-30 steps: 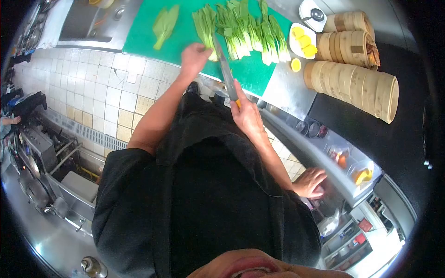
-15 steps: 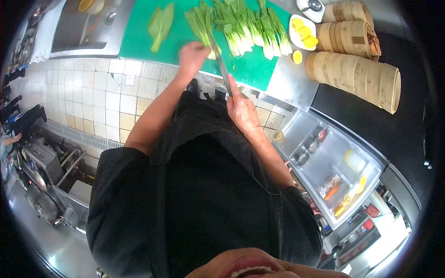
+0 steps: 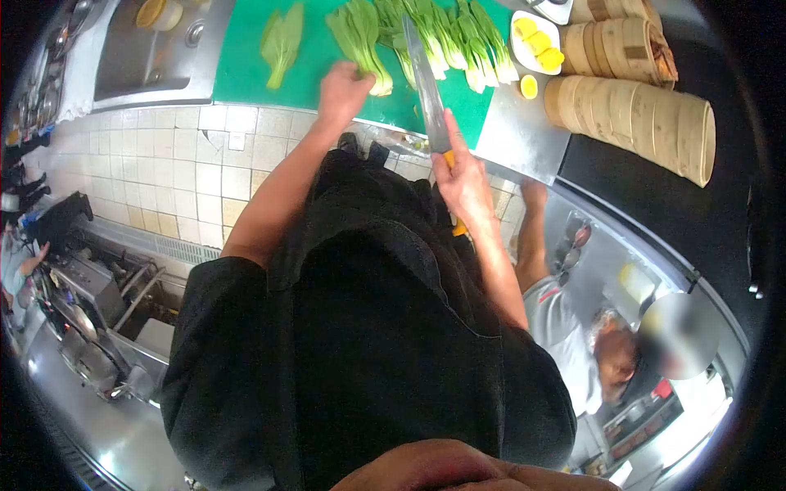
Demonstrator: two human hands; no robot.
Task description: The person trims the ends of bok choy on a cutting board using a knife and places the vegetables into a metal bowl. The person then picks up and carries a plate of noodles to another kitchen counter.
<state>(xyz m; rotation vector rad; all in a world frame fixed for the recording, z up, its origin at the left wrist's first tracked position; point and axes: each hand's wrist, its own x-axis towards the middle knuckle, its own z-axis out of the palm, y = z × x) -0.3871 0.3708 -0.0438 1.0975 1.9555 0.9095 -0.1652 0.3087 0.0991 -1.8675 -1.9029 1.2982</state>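
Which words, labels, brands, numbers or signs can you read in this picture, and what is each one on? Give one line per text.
None can be read.
Large stack of bamboo steamers: faint dark marks, too blurred to read.
Grey sleeve of the person at the right: a red mark, no word to be made out.
Knife blade: no readable lettering.

I saw bright light glare off the steel counter [image 3: 524, 141]; tile lines [image 3: 160, 155] bowed toward blackened corners.
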